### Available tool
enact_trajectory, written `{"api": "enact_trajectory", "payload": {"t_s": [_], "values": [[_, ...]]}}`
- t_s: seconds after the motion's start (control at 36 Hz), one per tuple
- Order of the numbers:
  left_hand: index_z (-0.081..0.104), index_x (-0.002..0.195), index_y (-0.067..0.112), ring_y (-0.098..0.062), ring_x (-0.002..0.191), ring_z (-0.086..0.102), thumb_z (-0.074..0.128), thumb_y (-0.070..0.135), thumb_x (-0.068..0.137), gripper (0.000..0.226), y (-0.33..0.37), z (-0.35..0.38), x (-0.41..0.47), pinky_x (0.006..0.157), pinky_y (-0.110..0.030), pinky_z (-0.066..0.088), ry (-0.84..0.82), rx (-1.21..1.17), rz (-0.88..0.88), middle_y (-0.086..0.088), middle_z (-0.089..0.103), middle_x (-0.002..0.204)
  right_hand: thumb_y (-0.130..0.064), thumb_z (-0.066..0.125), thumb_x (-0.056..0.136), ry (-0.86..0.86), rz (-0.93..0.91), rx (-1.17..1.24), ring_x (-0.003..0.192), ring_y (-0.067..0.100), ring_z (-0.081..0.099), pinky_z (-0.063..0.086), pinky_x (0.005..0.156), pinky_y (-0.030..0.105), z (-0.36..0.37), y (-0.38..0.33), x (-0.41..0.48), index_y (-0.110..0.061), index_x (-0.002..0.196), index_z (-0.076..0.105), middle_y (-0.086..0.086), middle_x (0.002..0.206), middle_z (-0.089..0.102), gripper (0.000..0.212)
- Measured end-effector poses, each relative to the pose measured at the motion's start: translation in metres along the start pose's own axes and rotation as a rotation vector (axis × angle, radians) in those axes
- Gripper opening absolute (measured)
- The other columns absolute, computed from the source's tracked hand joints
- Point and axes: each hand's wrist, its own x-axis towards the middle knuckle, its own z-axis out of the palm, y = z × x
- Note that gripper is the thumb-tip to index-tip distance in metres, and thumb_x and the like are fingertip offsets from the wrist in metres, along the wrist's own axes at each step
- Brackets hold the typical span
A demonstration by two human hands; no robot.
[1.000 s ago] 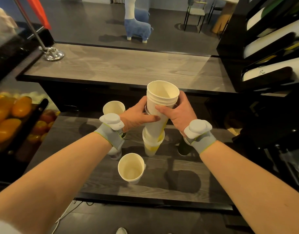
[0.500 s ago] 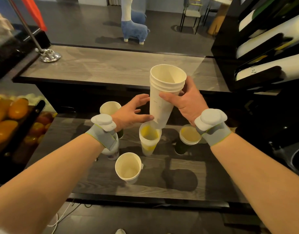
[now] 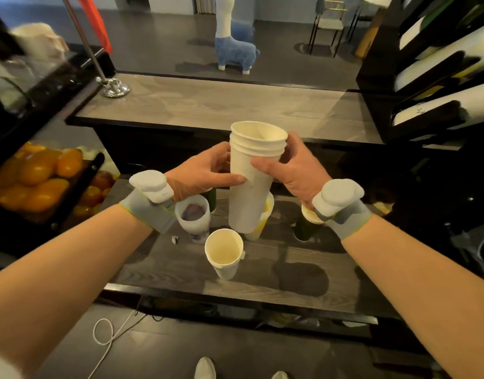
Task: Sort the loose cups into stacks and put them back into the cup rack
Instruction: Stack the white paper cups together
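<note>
A stack of white paper cups (image 3: 251, 181) is held upright above the lower counter (image 3: 262, 272). My left hand (image 3: 205, 170) grips its left side and my right hand (image 3: 293, 168) grips its right side near the rims. Below it stand a yellow-marked cup (image 3: 262, 217), mostly hidden behind the stack, a single white cup (image 3: 224, 250) in front, a translucent cup with a purple print (image 3: 193, 217) at the left, and a dark green cup (image 3: 306, 225) partly under my right wrist. The black cup rack (image 3: 427, 77) holds long white cup stacks at the upper right.
A raised wooden counter (image 3: 208, 105) runs behind the lower one, with a chrome pole base (image 3: 113, 87) at its left end. A display of oranges (image 3: 38, 170) sits at the left. A white cable (image 3: 106, 332) lies on the floor.
The white stack was lifted off the yellow-marked cup and now hangs free above it. My left hand, which had opened off the stack, has closed on it again. The view shifted right.
</note>
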Motion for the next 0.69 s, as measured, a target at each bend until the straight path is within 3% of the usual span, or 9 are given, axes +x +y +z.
{"api": "enact_trajectory", "payload": {"t_s": [0.11,0.28,0.33,0.39,0.44,0.53,0.61,0.69], "values": [[0.039,0.146,0.027,-0.016,0.129,0.056,0.082,0.062,0.063,0.1,-0.01,0.0,-0.023,0.11,-0.051,0.045,0.003,0.026,-0.022,0.004,0.058,0.14,-0.042,0.083,0.071,-0.029,0.013,-0.002,0.108,0.002,0.058,0.053,0.087,0.023,0.019,0.009,-0.008,-0.029,0.132,0.044,-0.016,0.12,0.058,0.074],[0.039,0.143,0.038,-0.009,0.123,0.058,0.083,0.048,0.073,0.084,-0.042,0.01,-0.048,0.109,-0.045,0.047,0.036,0.153,-0.103,0.012,0.06,0.134,-0.037,0.084,0.072,-0.141,0.035,-0.103,0.108,0.0,0.054,0.046,0.076,0.009,0.041,0.025,-0.023,-0.029,0.133,0.04,-0.018,0.119,0.054,0.075],[0.036,0.144,0.043,-0.013,0.124,0.058,0.081,0.066,0.062,0.097,-0.05,0.014,-0.055,0.107,-0.046,0.048,0.049,0.189,-0.144,0.012,0.057,0.137,-0.038,0.084,0.072,-0.174,0.058,-0.134,0.114,0.005,0.053,0.047,0.085,0.015,0.047,0.034,-0.026,-0.032,0.134,0.038,-0.014,0.125,0.053,0.078],[0.032,0.147,0.043,-0.016,0.126,0.057,0.079,0.071,0.059,0.104,-0.055,0.018,-0.058,0.107,-0.046,0.049,0.04,0.212,-0.164,0.012,0.054,0.141,-0.039,0.085,0.071,-0.185,0.08,-0.161,0.118,0.008,0.052,0.049,0.093,0.025,0.049,0.043,-0.029,-0.033,0.134,0.037,-0.012,0.128,0.052,0.08],[0.029,0.149,0.039,-0.015,0.128,0.055,0.081,0.055,0.07,0.096,-0.059,0.022,-0.061,0.109,-0.043,0.047,0.03,0.245,-0.169,0.01,0.052,0.144,-0.037,0.086,0.071,-0.203,0.09,-0.181,0.119,0.008,0.051,0.049,0.095,0.027,0.052,0.051,-0.032,-0.032,0.136,0.036,-0.012,0.129,0.051,0.082],[0.028,0.15,0.033,-0.008,0.125,0.051,0.08,0.034,0.081,0.086,-0.063,0.03,-0.066,0.109,-0.032,0.044,0.038,0.257,-0.147,0.014,0.05,0.139,-0.033,0.086,0.071,-0.229,0.094,-0.186,0.116,0.004,0.05,0.045,0.085,0.014,0.056,0.059,-0.036,-0.031,0.137,0.035,-0.014,0.128,0.05,0.083],[0.022,0.151,0.036,-0.002,0.127,0.046,0.083,0.033,0.079,0.095,-0.073,0.032,-0.071,0.107,-0.024,0.042,0.03,0.194,-0.13,0.024,0.042,0.135,-0.029,0.087,0.071,-0.274,0.108,-0.204,0.114,0.0,0.052,0.044,0.082,0.009,0.062,0.07,-0.042,-0.033,0.136,0.036,-0.019,0.124,0.05,0.082],[0.017,0.152,0.043,-0.005,0.133,0.044,0.083,0.035,0.078,0.1,-0.083,0.034,-0.074,0.109,-0.026,0.042,-0.018,0.139,-0.14,0.018,0.039,0.146,-0.024,0.086,0.073,-0.311,0.144,-0.223,0.106,-0.009,0.05,0.043,0.075,0.003,0.067,0.083,-0.047,-0.034,0.136,0.033,-0.023,0.119,0.048,0.084]]}}
